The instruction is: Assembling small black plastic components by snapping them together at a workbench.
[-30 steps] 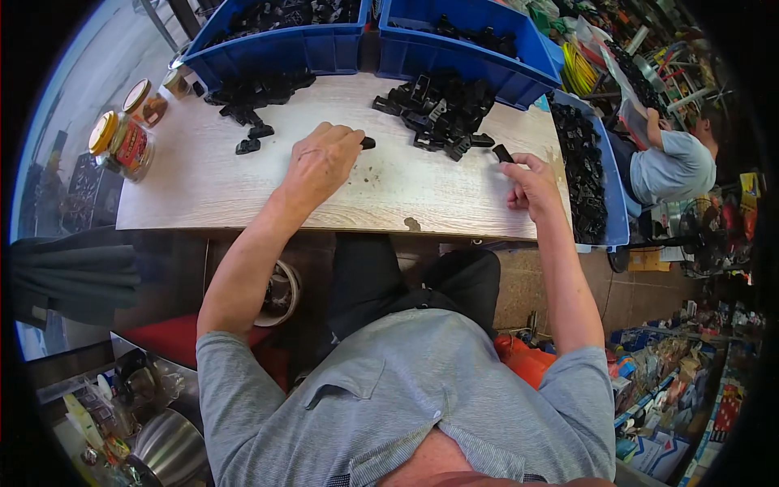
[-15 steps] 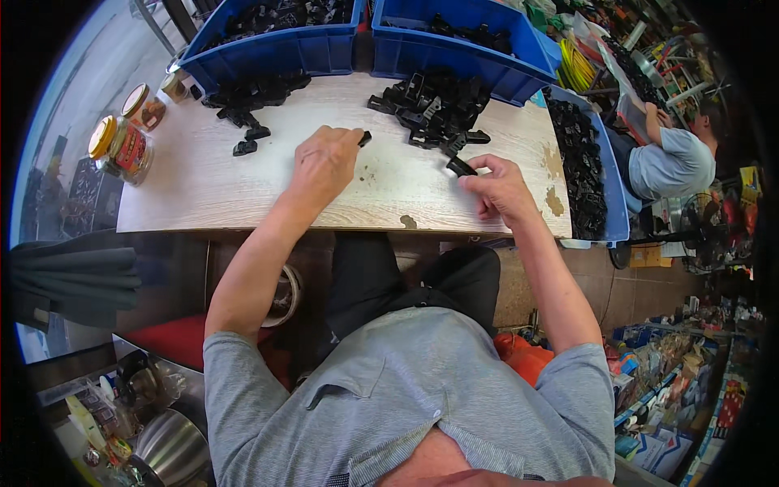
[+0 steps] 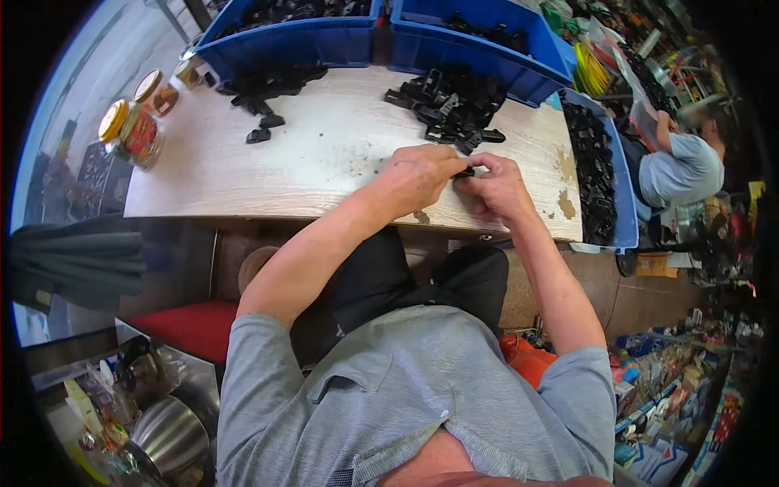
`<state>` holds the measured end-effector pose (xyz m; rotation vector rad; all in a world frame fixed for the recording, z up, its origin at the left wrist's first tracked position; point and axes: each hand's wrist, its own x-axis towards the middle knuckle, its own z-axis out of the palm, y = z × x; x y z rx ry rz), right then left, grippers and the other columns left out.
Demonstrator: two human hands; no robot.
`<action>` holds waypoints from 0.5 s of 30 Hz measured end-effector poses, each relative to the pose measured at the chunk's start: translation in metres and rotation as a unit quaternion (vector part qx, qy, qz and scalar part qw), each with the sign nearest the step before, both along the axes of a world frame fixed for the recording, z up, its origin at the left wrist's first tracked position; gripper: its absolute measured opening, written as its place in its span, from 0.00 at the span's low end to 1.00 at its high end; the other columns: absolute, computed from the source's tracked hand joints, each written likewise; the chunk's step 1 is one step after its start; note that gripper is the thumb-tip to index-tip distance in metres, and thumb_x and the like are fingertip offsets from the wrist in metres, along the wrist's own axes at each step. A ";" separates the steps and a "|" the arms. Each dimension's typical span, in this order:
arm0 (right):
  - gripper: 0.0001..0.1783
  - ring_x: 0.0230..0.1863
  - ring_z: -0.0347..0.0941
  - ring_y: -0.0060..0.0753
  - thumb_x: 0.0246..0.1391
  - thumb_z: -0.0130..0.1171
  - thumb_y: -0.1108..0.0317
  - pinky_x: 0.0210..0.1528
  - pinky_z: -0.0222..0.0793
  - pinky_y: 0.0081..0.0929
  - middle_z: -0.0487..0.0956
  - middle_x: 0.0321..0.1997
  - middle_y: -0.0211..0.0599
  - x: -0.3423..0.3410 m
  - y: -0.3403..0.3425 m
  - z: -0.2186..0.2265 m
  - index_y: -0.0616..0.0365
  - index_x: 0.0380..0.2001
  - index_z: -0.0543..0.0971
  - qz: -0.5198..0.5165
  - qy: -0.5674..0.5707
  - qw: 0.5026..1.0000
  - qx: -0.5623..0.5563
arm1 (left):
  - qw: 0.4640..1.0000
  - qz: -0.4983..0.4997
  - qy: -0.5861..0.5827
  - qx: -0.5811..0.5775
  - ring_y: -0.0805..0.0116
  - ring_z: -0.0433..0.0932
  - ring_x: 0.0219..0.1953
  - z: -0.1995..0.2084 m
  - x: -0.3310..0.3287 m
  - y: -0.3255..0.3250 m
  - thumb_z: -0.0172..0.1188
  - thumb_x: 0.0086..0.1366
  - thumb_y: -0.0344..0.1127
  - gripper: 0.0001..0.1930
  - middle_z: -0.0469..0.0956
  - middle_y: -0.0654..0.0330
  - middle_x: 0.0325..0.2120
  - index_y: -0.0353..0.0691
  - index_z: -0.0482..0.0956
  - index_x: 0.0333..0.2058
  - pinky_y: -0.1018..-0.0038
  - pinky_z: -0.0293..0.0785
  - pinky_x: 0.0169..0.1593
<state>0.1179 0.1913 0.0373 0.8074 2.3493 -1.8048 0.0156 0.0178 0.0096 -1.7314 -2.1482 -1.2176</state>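
Above the front right of the pale table, my two hands meet at a small black plastic part (image 3: 464,172). My right hand (image 3: 499,188) pinches it between thumb and fingers. Closed fingertips of my left hand (image 3: 418,180) press against it from the other side; any smaller piece in them is hidden. Just beyond the hands lies a heap of black plastic parts (image 3: 458,105). A smaller pile of black parts (image 3: 268,89) spreads over the far left of the table.
Two blue bins (image 3: 292,45) (image 3: 479,61) with black parts stand along the far edge. Another blue bin (image 3: 625,187) adjoins the table's right side. Lidded jars (image 3: 134,138) stand at the left. A person in a grey shirt (image 3: 682,170) sits beyond the right bin.
My left hand has moved right, bringing a small black piece across to the part in my right hand. The right hand has stayed nearly in place; the view has shifted slightly.
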 end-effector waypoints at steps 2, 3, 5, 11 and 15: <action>0.17 0.10 0.67 0.21 0.50 0.70 0.71 0.10 0.57 0.23 0.73 0.15 0.28 0.001 0.000 0.001 0.57 0.44 0.81 0.001 0.001 1.000 0.003 | 1.000 -0.012 -0.009 0.016 0.51 0.82 0.45 -0.002 -0.003 0.001 0.60 0.60 0.23 0.14 0.83 0.52 0.43 0.39 0.84 0.45 0.63 0.79 0.49; 0.16 0.10 0.67 0.21 0.51 0.69 0.70 0.10 0.57 0.23 0.73 0.15 0.28 0.000 -0.003 0.002 0.57 0.44 0.81 -0.004 0.003 1.000 0.010 | 1.000 -0.003 -0.010 0.012 0.51 0.82 0.45 -0.004 -0.004 0.002 0.60 0.60 0.23 0.14 0.83 0.52 0.43 0.39 0.84 0.45 0.63 0.79 0.49; 0.15 0.10 0.65 0.20 0.52 0.69 0.70 0.10 0.55 0.22 0.72 0.15 0.27 -0.002 -0.006 0.004 0.57 0.44 0.81 -0.003 0.008 1.000 0.016 | 0.998 -0.003 -0.002 0.060 0.51 0.82 0.45 -0.007 -0.005 0.004 0.61 0.61 0.24 0.14 0.83 0.52 0.43 0.39 0.83 0.46 0.63 0.79 0.49; 0.15 0.09 0.62 0.18 0.54 0.70 0.69 0.10 0.51 0.22 0.71 0.14 0.25 -0.002 -0.002 -0.002 0.57 0.44 0.81 -0.006 0.012 1.000 0.007 | 0.999 0.001 0.019 0.046 0.52 0.82 0.45 -0.010 -0.004 0.003 0.61 0.62 0.25 0.14 0.82 0.53 0.44 0.39 0.83 0.47 0.64 0.80 0.48; 0.17 0.09 0.64 0.18 0.52 0.71 0.67 0.09 0.54 0.20 0.71 0.14 0.25 -0.001 -0.001 0.001 0.56 0.44 0.81 -0.011 0.012 1.000 0.006 | 0.998 -0.004 0.022 0.058 0.53 0.82 0.44 -0.011 -0.005 0.004 0.61 0.61 0.24 0.14 0.82 0.55 0.43 0.39 0.83 0.46 0.65 0.80 0.47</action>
